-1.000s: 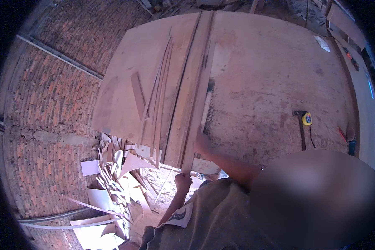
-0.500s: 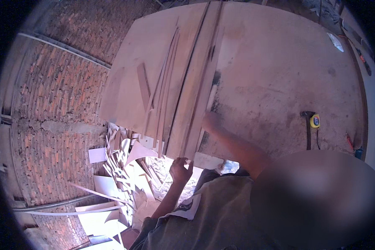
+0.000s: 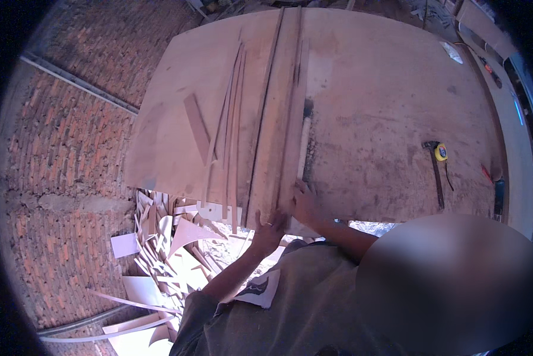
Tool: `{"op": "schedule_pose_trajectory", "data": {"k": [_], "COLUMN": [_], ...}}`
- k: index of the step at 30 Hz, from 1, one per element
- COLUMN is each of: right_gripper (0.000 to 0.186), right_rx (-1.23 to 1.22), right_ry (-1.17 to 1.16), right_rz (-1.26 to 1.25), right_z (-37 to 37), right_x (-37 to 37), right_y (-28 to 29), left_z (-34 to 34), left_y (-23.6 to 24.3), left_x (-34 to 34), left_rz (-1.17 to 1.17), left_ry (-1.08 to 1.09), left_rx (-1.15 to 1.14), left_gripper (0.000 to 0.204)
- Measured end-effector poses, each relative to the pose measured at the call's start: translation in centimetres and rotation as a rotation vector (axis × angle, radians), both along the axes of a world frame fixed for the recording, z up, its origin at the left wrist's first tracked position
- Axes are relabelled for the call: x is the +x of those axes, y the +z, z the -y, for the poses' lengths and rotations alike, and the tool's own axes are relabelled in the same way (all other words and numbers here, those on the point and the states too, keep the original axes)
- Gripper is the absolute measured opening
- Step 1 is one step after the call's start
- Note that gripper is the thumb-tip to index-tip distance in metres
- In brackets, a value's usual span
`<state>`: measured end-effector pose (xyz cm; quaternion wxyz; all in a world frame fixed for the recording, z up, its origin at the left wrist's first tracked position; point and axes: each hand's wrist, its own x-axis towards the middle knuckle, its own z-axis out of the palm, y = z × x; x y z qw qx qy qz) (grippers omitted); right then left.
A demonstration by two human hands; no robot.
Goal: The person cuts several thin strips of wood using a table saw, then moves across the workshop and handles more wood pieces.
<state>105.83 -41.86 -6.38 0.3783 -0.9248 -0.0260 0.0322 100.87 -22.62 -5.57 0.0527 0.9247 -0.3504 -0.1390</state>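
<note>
A long wooden board (image 3: 274, 127) runs away from me across the wide worktable. At its near end my left hand (image 3: 269, 236) rests against the edge, fingers apart and a ring on one of them. Just right of it, my right hand (image 3: 307, 206) lies low over the board's right side, its fingers spread and slightly blurred. A thin pale stick (image 3: 304, 148) lies along that side, just beyond the right hand's fingertips. Left of the board are several thin wooden strips (image 3: 235, 130) and a short flat wood piece (image 3: 199, 127).
A hammer (image 3: 436, 178) and a yellow tape measure (image 3: 441, 152) lie on the worktable (image 3: 379, 118) at right. Wood offcuts (image 3: 189, 237) are heaped on the floor below its near left corner. A brick wall (image 3: 71, 142) stands at left.
My right hand has come back toward me along the board, close to the left hand. My left hand has shifted slightly right and its fingers have spread. The whole view has shifted a little.
</note>
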Motion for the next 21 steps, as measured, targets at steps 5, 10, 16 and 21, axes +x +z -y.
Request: {"op": "schedule_pose_trajectory", "data": {"k": [5, 10, 16, 21], "right_gripper": [0.048, 0.045, 0.051, 0.048], "right_rx": [-0.208, -0.314, -0.168, -0.241], "right_ry": [-0.012, 0.071, 0.086, 0.11], "right_rz": [0.134, 0.088, -0.038, 0.084], "right_z": [-0.9, -0.6, 0.3, 1.7], "right_x": [-1.1, -0.8, 1.2, 3.7], "right_y": [-1.6, -0.6, -0.3, 0.1], "left_z": [-0.7, -0.3, 1.7, 3.3], "left_y": [-0.6, -0.4, 0.1, 0.5], "left_x": [0.7, 1.2, 2.5, 5.2], "left_rz": [0.148, 0.14, 0.2, 0.269], "left_ry": [-0.105, -0.082, -0.006, 0.042], "left_rx": [-0.025, -0.046, 0.03, 0.128], "left_gripper": [0.047, 0.045, 0.046, 0.042]}}
